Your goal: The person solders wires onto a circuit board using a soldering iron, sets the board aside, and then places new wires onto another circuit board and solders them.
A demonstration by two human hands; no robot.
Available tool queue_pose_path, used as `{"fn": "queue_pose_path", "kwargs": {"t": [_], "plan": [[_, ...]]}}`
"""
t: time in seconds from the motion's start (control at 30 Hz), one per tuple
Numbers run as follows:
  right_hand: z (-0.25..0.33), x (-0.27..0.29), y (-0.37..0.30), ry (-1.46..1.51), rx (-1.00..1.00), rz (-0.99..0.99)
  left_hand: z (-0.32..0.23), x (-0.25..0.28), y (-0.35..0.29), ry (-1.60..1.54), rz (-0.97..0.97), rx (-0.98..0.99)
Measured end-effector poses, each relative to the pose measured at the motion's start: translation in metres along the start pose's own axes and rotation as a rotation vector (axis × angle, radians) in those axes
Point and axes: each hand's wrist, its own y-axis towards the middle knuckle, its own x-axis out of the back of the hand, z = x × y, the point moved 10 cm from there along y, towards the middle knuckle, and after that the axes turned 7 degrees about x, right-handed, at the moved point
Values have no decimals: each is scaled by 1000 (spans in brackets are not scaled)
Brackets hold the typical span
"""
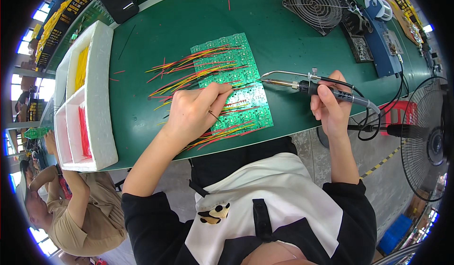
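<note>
A green circuit board panel (255,99) lies on the bench, with rows of red, yellow and black wires (177,86) running across it and off its left side. Over its left part, my left hand (196,108) is closed in a pinch; a thin dark wire (214,116) pokes out under the fingers. My right hand (334,108) grips a soldering iron (307,87) from the right. A curved metal solder feed tube (286,73) is fixed along the iron. Both tips meet near the panel's right edge, close to the wire ends.
At left stands a white foam box (101,123) with yellow and red wires in its compartments. A black phone (116,1), a metal-grilled fan (314,2) and a blue soldering unit (380,47) sit farther back. Cables hang at right beside a floor fan (428,139). Another person (80,213) works at left.
</note>
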Motion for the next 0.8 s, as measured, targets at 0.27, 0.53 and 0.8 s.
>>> {"fn": "queue_pose_path", "kwargs": {"t": [0.27, 0.53, 0.8], "plan": [[9, 7, 0, 75, 86, -89, -8, 10, 5, 81, 12, 7], [20, 30, -18, 79, 109, -190, -10, 50, -19, 49, -21, 289], [17, 33, -30, 88, 135, -184, -47, 5, -29, -44, 197, 138]]}}
